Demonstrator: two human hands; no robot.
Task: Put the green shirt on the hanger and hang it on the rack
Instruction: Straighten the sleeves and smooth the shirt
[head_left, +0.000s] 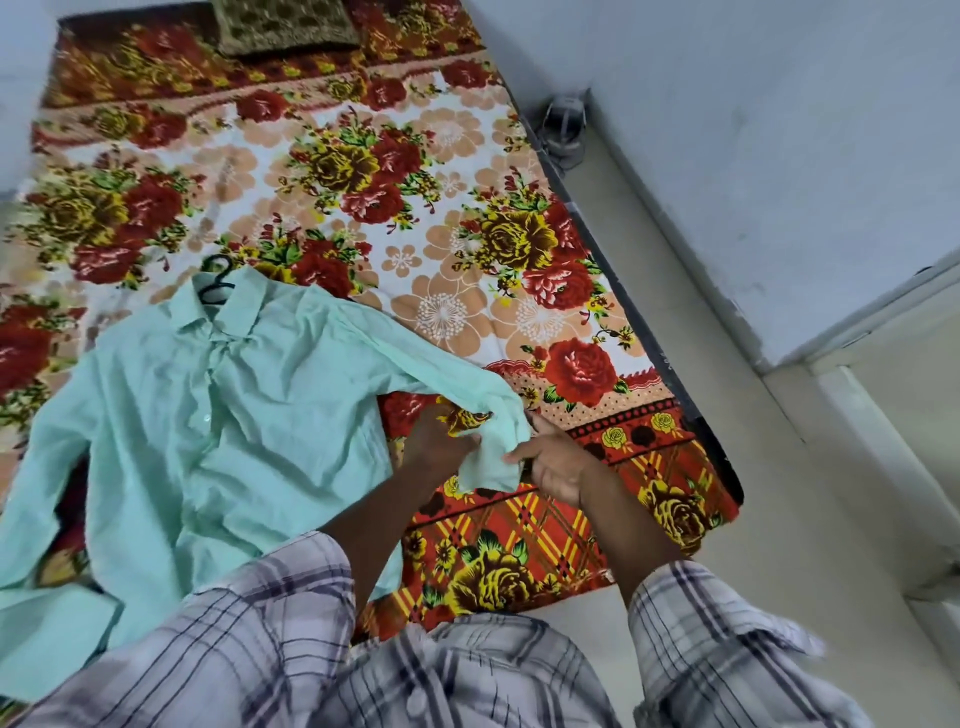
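1. Green shirt (208, 415) lies flat on the bed (441, 260), lower left, hanger (215, 280) hook at its collar (228, 322).
2. Fingers of my left hand (441, 441) and right hand (556, 462) pinch its sleeve cuff (493, 460), centre; collar lies up-left.

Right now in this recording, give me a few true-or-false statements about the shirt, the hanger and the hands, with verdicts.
1. The green shirt lies spread on the floral bedsheet. True.
2. The black hanger hook pokes out at the collar. True.
3. The left hand rests on the collar. False: its fingers pinch the sleeve cuff.
4. The right hand holds that same cuff. True.
5. The shirt hangs on a rack. False: it lies on the bedsheet, and no rack is in view.
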